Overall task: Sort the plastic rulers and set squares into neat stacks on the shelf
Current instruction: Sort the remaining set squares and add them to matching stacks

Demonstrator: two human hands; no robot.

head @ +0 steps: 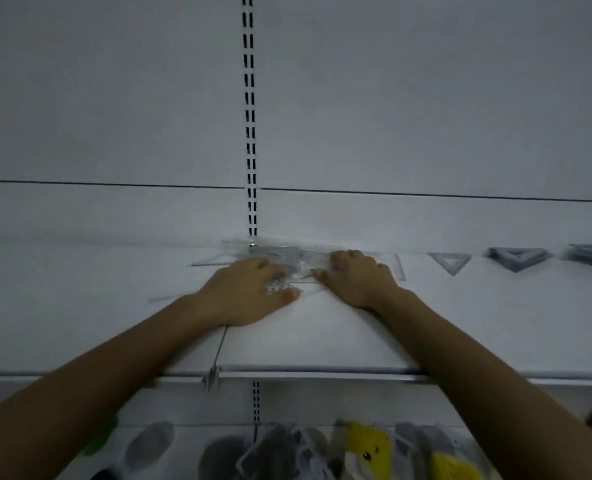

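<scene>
Here, my left hand (249, 292) presses flat on one jumbled pile of clear rulers (294, 259) on the shelf (322, 337). My right hand (356, 278) bends onto it; I cannot tell its grip. Three set-square stacks (516, 258) lie to its right, markings unreadable.

Under my left hand (249, 289) and right hand (360, 278) lie clear plastic rulers (298, 259), glassy and smooth, with faint printed marks. The shelf (322, 334) beneath looks like white painted metal, matt and even. Its front rail (322, 370) is bare metal with a dull sheen. The back panel (114, 98) has the same flat matt white, split by a slotted metal upright (249, 116). To my right, the stacked set squares (516, 258) look like greyish translucent plastic. Below, packets (287, 452) show shiny plastic wrap.
</scene>
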